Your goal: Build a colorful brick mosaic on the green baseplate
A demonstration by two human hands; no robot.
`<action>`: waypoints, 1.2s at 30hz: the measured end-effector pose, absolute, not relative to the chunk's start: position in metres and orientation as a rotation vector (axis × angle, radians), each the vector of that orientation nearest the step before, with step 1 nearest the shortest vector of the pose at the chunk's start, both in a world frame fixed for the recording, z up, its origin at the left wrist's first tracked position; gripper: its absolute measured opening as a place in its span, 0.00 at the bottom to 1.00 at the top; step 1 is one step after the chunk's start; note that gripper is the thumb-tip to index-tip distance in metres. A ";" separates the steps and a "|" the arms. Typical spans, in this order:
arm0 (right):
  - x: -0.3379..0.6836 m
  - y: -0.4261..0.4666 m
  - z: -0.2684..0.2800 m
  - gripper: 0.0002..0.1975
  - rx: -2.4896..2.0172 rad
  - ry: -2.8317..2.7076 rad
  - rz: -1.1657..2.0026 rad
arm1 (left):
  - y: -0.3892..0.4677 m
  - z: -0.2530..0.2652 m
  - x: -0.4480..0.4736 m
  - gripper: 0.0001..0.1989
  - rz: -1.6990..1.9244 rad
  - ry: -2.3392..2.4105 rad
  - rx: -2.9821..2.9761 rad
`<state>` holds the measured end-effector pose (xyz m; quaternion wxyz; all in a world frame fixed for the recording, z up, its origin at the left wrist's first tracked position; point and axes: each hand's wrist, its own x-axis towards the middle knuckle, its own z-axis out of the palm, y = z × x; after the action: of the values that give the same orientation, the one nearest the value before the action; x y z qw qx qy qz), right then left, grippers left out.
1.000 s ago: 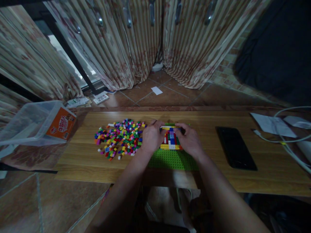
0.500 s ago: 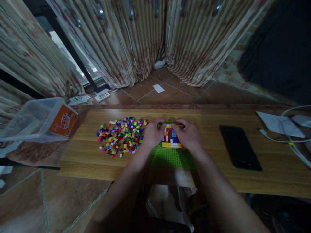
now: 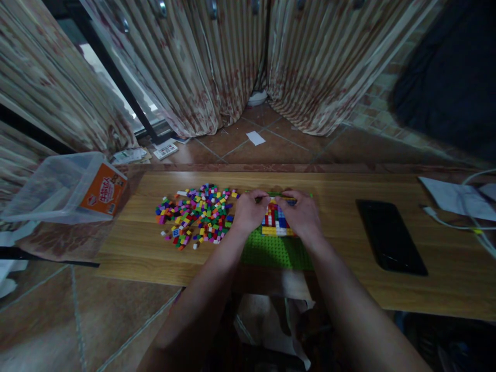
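Note:
A multicoloured panel of toy bricks [image 3: 277,223], with yellow, red, white and blue rows, sits on a green studded baseplate [image 3: 277,250]. My left hand [image 3: 250,211] is at the panel's far left, thumb and fingers curled together over its upper edge. Over the right part of the same panel lies my right hand [image 3: 301,213], its fingers bent and the thumb on the bricks. Anything between the fingertips of either hand is too small to make out. Both hands cover parts of the panel's sides and top. To the left spreads a pile of loose toy bricks [image 3: 209,212].
A black phone-like slab [image 3: 391,236] lies on the wooden table [image 3: 147,266] at right, near white cables [image 3: 445,219] and papers. A clear plastic bin [image 3: 50,188] with an orange label stands beyond the left end. Striped curtains [image 3: 232,67] hang behind.
The view has shifted slightly. My left hand's thumb and fingertips have drawn closer together at the panel's far edge; the right hand stays over the panel's right part.

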<state>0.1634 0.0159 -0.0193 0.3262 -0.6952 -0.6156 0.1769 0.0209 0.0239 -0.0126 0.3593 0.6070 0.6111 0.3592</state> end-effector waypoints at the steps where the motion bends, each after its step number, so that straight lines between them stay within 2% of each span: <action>1: 0.163 0.016 -0.019 0.16 -1.818 -1.615 0.467 | 0.024 -0.013 0.021 0.09 0.932 1.573 1.557; 13: 0.167 0.014 -0.017 0.18 -1.752 -1.661 0.486 | 0.019 -0.015 0.018 0.10 0.983 1.538 1.585; 17: 0.174 0.014 -0.015 0.23 -1.776 -1.596 0.582 | 0.017 -0.005 -0.002 0.12 1.018 1.572 1.659; 22: 0.178 0.011 -0.013 0.23 -1.781 -1.614 0.599 | 0.017 0.007 -0.040 0.13 1.023 1.681 1.646; 36: 0.180 0.008 -0.017 0.23 -1.806 -1.672 0.573 | 0.004 0.008 -0.092 0.14 0.643 1.797 1.984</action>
<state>0.1800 0.0084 -0.0169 0.3023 -0.6813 -0.6307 0.2160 -0.0920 0.0041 0.0081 0.1933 0.7071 0.6404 0.2292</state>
